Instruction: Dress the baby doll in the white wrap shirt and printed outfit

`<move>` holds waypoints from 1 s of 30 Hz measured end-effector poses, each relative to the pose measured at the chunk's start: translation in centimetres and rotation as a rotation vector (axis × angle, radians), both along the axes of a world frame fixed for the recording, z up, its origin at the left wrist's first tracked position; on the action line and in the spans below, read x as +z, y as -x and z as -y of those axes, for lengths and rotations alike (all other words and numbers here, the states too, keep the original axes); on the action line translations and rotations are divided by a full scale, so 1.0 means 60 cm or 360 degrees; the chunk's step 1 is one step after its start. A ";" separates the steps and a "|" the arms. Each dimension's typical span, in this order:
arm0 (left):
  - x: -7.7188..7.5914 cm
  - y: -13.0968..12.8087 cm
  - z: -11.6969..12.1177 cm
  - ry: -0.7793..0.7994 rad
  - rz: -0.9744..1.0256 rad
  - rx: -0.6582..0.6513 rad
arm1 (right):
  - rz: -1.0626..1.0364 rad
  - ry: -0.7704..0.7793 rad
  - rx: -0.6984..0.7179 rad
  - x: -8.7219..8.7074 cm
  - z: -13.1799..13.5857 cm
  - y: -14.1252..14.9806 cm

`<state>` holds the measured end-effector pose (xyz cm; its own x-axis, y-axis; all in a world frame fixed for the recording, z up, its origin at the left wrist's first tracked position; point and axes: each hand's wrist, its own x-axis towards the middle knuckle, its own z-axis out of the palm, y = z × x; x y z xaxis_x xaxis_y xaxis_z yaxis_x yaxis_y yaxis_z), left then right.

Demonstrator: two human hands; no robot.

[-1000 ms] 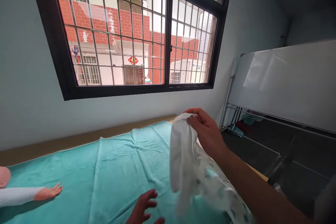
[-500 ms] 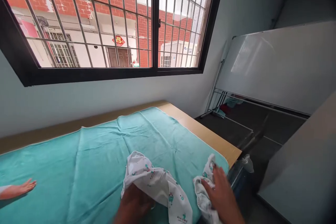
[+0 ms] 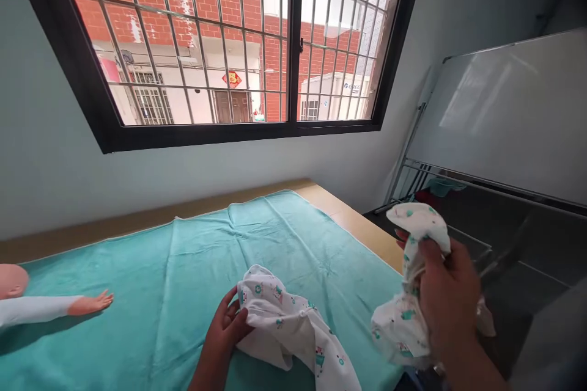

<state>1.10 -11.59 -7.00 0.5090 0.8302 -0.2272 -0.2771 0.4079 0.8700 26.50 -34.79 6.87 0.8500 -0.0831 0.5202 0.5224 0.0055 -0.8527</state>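
A white baby garment (image 3: 279, 311) with small green and pink prints lies bunched on the teal cloth (image 3: 197, 281). Its upper edge is gripped by my left hand (image 3: 224, 327), thumb in front and fingers behind. Over the right edge of the table, my right hand (image 3: 447, 287) holds up a bunched piece of the same printed fabric (image 3: 401, 324), pinched near its top and hanging down. Whether the two pieces are joined below the view I cannot tell. A baby doll (image 3: 50, 310) in a white sleeve lies at the far left, only its arm and part of its head showing.
The teal cloth covers most of the wooden table (image 3: 342, 208). Behind it is a wall with a barred, black-framed window (image 3: 257, 128). A whiteboard (image 3: 513, 116) on a metal stand is at the right, with a blue basin (image 3: 444, 186) behind its legs.
My right hand has risen and moved right, lifting its fabric off the cloth. My left hand now shows its grip on the garment's edge. The view has turned left, showing more of the doll.
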 end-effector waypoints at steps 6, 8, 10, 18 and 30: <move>-0.001 -0.002 0.008 0.0018 0.0140 -0.0100 | 0.0092 -0.0108 0.0455 0.049 -0.145 -0.040; 0.001 0.002 0.010 0.0035 0.0168 -0.0107 | 0.0099 0.0298 0.0534 0.013 -0.170 -0.057; 0.004 0.010 0.009 0.0090 0.0178 -0.0097 | 0.0141 0.0991 0.0630 -0.042 -0.180 -0.069; 0.085 0.070 -0.015 0.0367 0.0381 0.0075 | 0.0305 0.1538 0.0591 -0.101 -0.131 -0.035; 0.303 0.166 0.040 -0.1091 -0.0093 0.0459 | 0.0749 0.0571 0.1490 -0.030 -0.276 0.299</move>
<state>-8.84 -13.98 11.17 0.2527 0.8941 0.3696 -0.2364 -0.3134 0.9197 8.59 -18.25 5.07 0.2089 0.7096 0.6729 0.7133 0.3602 -0.6012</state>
